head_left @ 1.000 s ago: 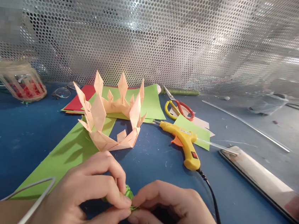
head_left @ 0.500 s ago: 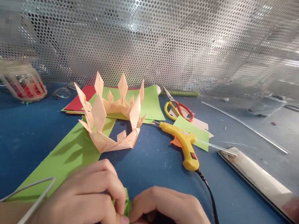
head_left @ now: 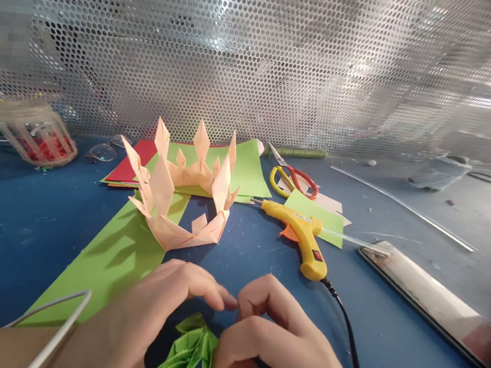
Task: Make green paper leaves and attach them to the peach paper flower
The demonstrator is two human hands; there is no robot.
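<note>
left hand (head_left: 143, 319): near edge, fingers curled, gripping the folded green paper piece (head_left: 186, 350) | green piece: pinched between both hands, low over blue counter (head_left: 10, 253) | right hand (head_left: 281, 346): fingers bent, holding its right side | glue gun (head_left: 303, 237): farther right, lying flat

Blue counter (head_left: 24, 242): green paper sheet (head_left: 110, 255), peach origami crown (head_left: 183, 192), yellow glue gun (head_left: 304, 234), scissors (head_left: 292, 177), jar (head_left: 35, 132), eyeglasses (head_left: 104, 150).

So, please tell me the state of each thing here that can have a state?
green folded paper: creased, held between both hands
left hand: closed on the paper
right hand: closed on the paper
scissors: lying flat, blades shut
glue gun: lying on its side, cord attached
pink paper crown: standing upright
</note>
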